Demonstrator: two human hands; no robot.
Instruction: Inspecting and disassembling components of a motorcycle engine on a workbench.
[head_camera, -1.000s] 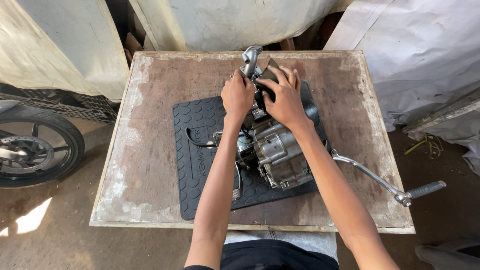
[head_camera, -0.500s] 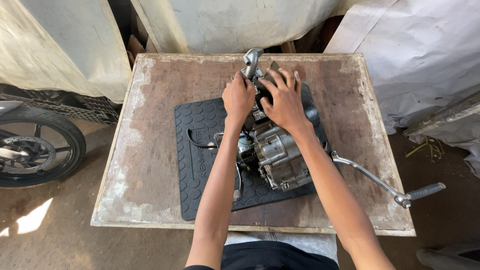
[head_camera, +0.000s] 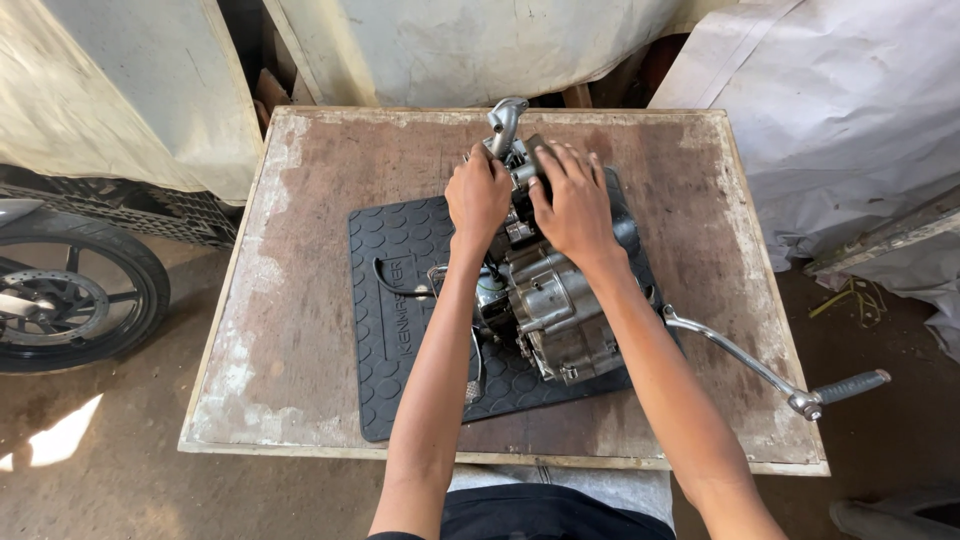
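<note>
Near edge: wooden worktop, worn and paint-flecked, carrying a black rubber mat.

On the mat: motorcycle engine, bare metal, lying at mat centre; kick-start lever projects right, past the worktop edge. Judged heavy, rigid, probably oily; best gripped on the solid casing, not by lever or loose wires.

Far end of engine: left hand, fingers curled closed around the cylinder head; right hand, fingers spread, pressed flat over the top.

Beyond, left: motorcycle wheel on the floor. Behind: pale tarpaulin.
</note>
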